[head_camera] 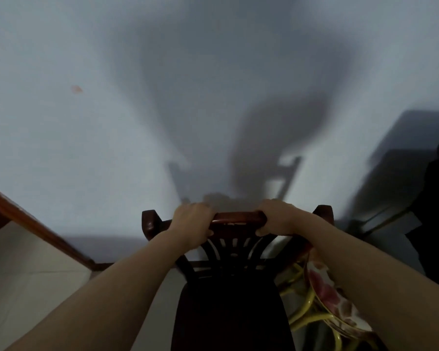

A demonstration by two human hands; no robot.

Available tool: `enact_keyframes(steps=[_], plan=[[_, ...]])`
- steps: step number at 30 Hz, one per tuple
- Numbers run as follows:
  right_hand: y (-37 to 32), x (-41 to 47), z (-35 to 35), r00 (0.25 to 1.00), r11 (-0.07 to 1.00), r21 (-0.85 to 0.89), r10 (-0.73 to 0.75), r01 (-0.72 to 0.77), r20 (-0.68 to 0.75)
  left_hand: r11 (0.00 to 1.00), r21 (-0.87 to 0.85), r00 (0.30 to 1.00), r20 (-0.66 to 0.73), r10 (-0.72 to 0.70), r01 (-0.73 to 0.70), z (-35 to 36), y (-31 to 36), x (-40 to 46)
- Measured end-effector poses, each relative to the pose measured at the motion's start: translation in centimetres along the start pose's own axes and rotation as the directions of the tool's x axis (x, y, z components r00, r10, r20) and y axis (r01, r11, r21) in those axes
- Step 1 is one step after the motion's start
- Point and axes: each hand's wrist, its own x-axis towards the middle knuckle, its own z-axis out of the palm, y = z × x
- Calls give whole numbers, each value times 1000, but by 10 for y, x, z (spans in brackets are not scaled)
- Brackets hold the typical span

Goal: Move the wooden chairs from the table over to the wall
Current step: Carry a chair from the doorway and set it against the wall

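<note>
The chair (pixel 235 282) is dark brown, the wall (pixel 74 138) is pale grey, the cushion (pixel 332 297) has pink flowers.

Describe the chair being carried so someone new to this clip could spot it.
Facing the pale wall, look low at centre: both hands hold the top rail of a dark wooden chair. Unlike the yellow-framed floral seat on its right, it is dark brown with a slatted back.
</note>
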Motion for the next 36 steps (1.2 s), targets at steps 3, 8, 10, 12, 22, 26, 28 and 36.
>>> enact_keyframes(steps=[3, 8, 10, 12, 22, 26, 28, 36], plan=[[24, 20, -3, 1000, 999, 42, 20, -19, -9, 1000, 7, 1000, 14, -10, 10, 8, 10, 26], [56, 45, -9, 1000, 1000, 12, -23, 23, 4, 999, 11, 998, 50, -38, 38, 13, 16, 65], [63, 55, -10, 998, 998, 28, -64, 63, 25, 999, 20, 996, 78, -43, 41, 14, 13, 77], [71, 64, -13, 995, 995, 57, -86, 83, 51, 999, 38, 993, 107, -41, 37, 14, 11, 88], [98, 104, -32, 984, 986, 27, -168, 166, 54, 997, 75, 997, 62, -38, 34, 10, 5, 134], [103, 111, -37, 986, 986, 7, -165, 165, 33, 997, 75, 999, 34, -32, 29, 11, 2, 147], [105, 115, -40, 987, 987, -10, -161, 161, 28, 997, 71, 999, 27, -29, 27, 11, 0, 152], [102, 110, -33, 988, 992, -60, -116, 111, -99, 991, -80, 991, -76, -109, 103, 21, 4, 137]])
